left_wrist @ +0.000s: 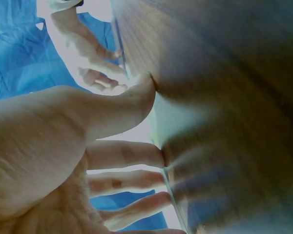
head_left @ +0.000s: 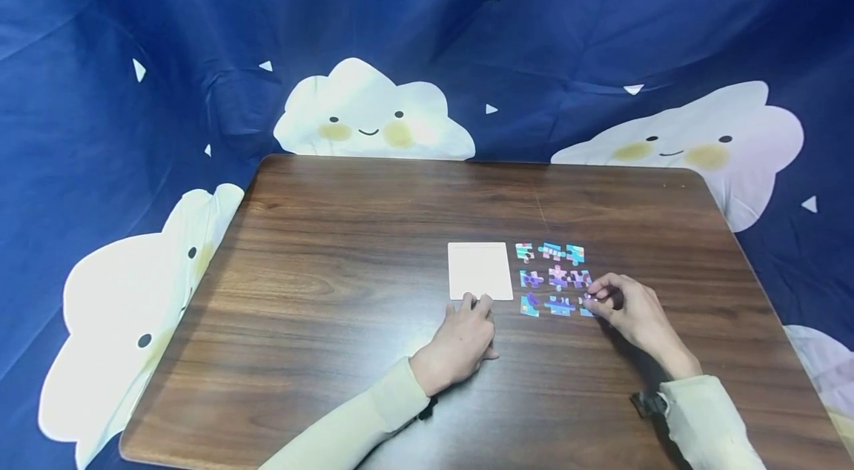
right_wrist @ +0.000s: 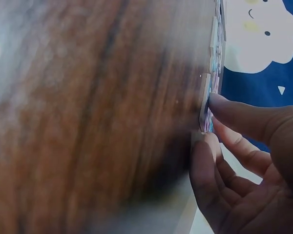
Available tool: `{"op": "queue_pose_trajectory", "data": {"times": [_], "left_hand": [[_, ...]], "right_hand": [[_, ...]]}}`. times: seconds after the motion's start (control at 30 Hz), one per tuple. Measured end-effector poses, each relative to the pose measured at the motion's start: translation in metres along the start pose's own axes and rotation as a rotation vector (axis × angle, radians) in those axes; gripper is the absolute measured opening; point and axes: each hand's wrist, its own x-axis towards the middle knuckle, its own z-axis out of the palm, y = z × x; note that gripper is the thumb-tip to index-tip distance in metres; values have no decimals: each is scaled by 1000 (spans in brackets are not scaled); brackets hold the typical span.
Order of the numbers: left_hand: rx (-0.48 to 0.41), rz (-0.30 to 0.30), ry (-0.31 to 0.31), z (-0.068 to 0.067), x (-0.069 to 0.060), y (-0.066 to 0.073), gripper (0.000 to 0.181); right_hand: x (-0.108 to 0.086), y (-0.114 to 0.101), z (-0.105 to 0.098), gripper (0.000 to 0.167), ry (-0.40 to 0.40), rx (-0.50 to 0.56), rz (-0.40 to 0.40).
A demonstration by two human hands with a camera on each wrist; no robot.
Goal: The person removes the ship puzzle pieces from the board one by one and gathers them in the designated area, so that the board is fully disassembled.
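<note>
Jigsaw pieces with a purple, pink and blue print lie apart in three rows of three to the right of a square white board [head_left: 480,270]. My right hand [head_left: 634,309] is at the lower right jigsaw piece [head_left: 587,307], its thumb and fingertips at that piece's edges. In the right wrist view, the thumb touches the piece [right_wrist: 205,105], which lies flat or nearly so, and the fingers curl beside it. Below the board, my left hand [head_left: 462,340] rests its fingertips at the board's near edge; the thumb touches the table. Nothing shows in its grasp.
Both hands work over a brown wood-grain table [head_left: 320,292] with rounded corners. A blue curtain [head_left: 520,47] with smiling white clouds hangs behind and beside it. Among the other pieces are a top-row piece [head_left: 551,251] and a bottom-left piece [head_left: 529,305].
</note>
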Motion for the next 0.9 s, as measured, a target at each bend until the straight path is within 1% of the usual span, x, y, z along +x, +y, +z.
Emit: {"op": "queue_pose_trajectory", "data": {"times": [0.07, 0.17, 0.27, 0.43, 0.57, 0.73, 0.9], "left_hand": [[15, 8, 5, -1, 1, -1, 37], [35, 26, 22, -2, 4, -2, 38], [28, 46, 39, -3, 7, -4, 38], [-19, 61, 34, -4, 10, -9, 42], [-43, 75, 31, -1, 13, -15, 50], [-91, 84, 42, 6, 13, -23, 55], [-147, 73, 62, 12, 13, -33, 57]], "right_hand": [[0, 1, 0, 21, 5, 0, 3], [-1, 1, 0, 17, 24, -14, -2], [-1, 0, -1, 13, 42, -33, 3], [-4, -3, -3, 13, 54, -39, 5], [-5, -7, -5, 12, 83, -38, -27], [0, -19, -2, 14, 118, -36, -76], [7, -35, 4, 19, 139, -24, -110]]}}
